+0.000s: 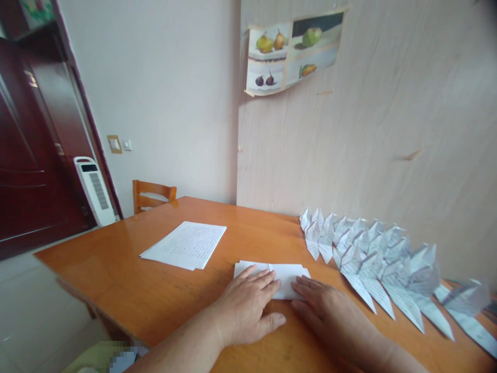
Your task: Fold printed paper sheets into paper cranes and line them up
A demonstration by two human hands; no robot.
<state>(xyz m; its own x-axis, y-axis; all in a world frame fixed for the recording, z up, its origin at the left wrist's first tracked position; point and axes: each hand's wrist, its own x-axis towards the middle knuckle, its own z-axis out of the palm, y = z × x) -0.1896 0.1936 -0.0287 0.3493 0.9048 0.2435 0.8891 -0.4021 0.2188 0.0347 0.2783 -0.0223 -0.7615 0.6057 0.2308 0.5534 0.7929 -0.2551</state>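
Note:
A folded sheet of white paper [286, 285] lies flat on the wooden table in front of me, its long side running left to right. My left hand [252, 300] rests on its left part, palm down, fingers stretched out and thumb apart. On its right end lie the fingers of my right hand [320, 305], also extended and flat. Both hands press on the paper without gripping it. Parts of its left and right ends are hidden under the fingers.
A stack of printed sheets [186, 245] lies left on the table [128, 274]. Several folded paper figures [373, 259] stand in rows at the right, close to my right arm. Behind are a chair [155, 194], a white tower-shaped appliance [95, 189] and a fruit poster [291, 54] on the wall.

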